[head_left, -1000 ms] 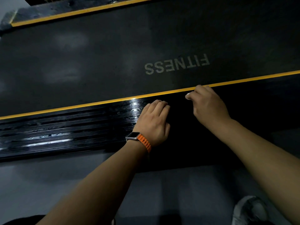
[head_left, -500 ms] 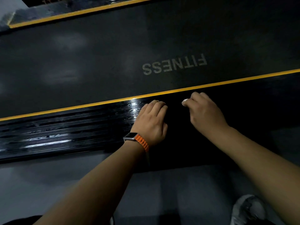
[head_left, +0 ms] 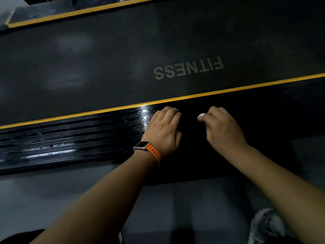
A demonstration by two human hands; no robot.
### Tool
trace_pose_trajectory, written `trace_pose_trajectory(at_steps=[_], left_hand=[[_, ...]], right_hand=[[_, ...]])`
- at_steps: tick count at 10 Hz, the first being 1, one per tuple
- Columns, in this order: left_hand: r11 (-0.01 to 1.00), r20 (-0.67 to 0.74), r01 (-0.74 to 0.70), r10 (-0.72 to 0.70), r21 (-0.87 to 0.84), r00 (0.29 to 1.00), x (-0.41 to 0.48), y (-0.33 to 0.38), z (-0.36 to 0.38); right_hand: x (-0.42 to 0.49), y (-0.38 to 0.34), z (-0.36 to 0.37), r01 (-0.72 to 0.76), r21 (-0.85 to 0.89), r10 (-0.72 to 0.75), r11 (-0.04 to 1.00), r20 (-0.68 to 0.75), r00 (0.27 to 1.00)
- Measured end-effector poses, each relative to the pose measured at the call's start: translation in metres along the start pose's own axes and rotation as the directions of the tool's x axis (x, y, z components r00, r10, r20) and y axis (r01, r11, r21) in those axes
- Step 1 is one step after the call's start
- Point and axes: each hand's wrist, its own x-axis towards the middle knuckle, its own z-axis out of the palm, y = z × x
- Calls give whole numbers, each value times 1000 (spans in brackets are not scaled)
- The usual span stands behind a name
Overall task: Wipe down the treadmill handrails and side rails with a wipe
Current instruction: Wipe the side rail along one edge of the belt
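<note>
Treadmill belt [head_left: 114,55], marked FITNESS, spans the far half of the scene. The near side rail [head_left: 70,138] is black and ribbed, with wet sheen on its left part. The left hand [head_left: 163,131] lies on the rail, fingers straight and together, holding nothing. Just right of it, the right hand [head_left: 223,129] is curled on the rail, pinching a small white wipe [head_left: 201,117] at its fingertips.

Left hand [head_left: 165,131] flat on side rail [head_left: 70,138]; right hand [head_left: 223,129] pinches wipe [head_left: 201,117].
</note>
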Motion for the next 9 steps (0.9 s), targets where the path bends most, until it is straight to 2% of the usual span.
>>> trace_pose_trajectory(at_steps=[2,3,4,6,7,8,9], left_hand=[[1000,4,-4,4,-14,1000,0,-1,-1],[1000,4,-3,3,-16,1000,0,-1,-1],[1000,-2,-5,5,-16,1000,0,-1,-1],[1000,-18,-4,3,-13,1000,0,0,1],[1000,-25,-6,6,-7,1000,-1,0,1],[1000,-27,-13,13,-5,1000,-1,0,2],[1000,-27,-12,12,-8,1000,-1,0,1]], right_hand=[[1,5,-3,-110,45,112,993,-52,992],[-3,5,-3,-28,1,28,1000,-16,999],[-1,12,-8,-130,35,132,991,-45,990],[-12,7,-8,-28,3,28,1000,-30,999],[-14,5,-7,-110,27,112,994,-68,991],[-23,-1,-3,-7,-19,6,1000,-30,1000],[-24,2,-4,-84,11,85,996,-69,994]])
